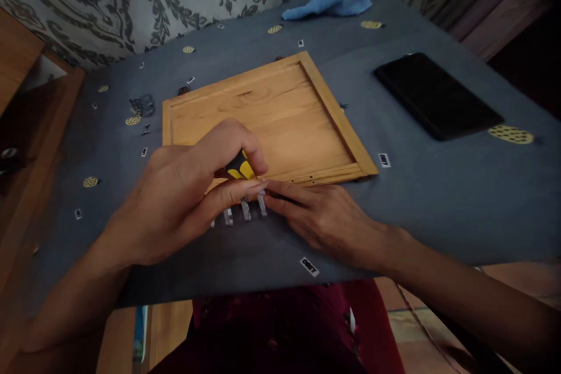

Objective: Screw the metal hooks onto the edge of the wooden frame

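Note:
My left hand (193, 187) is curled around a screwdriver with a black and yellow handle (240, 168), just in front of the near edge of a shallow wooden tray (272, 111). My right hand (315, 216) lies low on the grey cloth beside it, fingers pressed together at the screwdriver's tip. Whatever they pinch is hidden. Three small pale bits (244, 210) lie in a row on the cloth under both hands. Small dark holes dot the tray's near rim.
A grey cloth (438, 198) with yellow spots covers the table. A black phone (436, 94) lies at the right, a blue rag (333, 0) at the back, small metal parts (142, 105) at the left. Patterned wallpaper is behind.

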The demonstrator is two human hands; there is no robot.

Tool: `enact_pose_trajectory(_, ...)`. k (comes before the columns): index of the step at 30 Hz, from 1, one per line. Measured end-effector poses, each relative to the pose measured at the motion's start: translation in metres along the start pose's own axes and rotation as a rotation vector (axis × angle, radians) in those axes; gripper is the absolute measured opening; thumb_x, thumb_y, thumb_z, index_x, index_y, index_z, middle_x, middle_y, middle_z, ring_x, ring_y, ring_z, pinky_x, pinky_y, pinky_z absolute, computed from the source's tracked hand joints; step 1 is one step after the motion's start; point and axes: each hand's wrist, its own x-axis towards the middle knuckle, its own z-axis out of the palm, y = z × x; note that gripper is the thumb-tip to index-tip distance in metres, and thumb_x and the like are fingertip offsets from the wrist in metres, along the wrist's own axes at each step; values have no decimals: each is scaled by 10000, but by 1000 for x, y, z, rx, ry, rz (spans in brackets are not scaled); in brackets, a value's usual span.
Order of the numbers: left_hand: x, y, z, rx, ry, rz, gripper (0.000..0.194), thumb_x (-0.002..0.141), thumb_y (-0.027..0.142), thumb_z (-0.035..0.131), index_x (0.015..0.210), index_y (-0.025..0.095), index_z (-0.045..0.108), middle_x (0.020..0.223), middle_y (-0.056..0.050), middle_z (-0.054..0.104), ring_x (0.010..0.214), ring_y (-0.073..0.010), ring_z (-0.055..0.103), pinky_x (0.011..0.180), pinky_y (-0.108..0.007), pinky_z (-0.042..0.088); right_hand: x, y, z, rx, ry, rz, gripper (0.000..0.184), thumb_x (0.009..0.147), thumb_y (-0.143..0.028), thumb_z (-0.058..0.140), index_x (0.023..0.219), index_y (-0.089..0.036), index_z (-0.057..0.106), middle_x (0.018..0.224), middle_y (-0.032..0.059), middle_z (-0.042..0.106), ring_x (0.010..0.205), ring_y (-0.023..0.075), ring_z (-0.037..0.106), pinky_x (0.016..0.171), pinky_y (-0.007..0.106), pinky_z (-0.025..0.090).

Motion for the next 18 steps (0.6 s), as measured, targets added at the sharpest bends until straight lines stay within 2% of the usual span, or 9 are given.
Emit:
enact_pose_trajectory(7,-2,2,7,-49,83,-95,121,896,359,635,959,263,598,882,50,707,649,-118,690,588,-211,516,0,1,0,-13,13,-12,397,931,-88,382,1232,-118,638,1279,141,652,893,240,724,661,366,615)
enact_pose_trajectory(14,-4,5,10,-9,139,-104,124,892,376,638,952,271,611,848,48,699,611,-123,674,586,-233,502,0,0,2,-12,33,-12,391,932,-90,384,1231,-121,634,1255,145,663,877,241,723,629,363,608)
enact_pose_trajectory(18,-4,6,11,15,170,-94,109,890,367,640,940,272,621,841,43,695,568,-122,649,558,-256,486,-1,0,3,-5,37,-3,392,931,-86,385,1230,-123,636,1263,143,659,892,248,721,663,381,612)
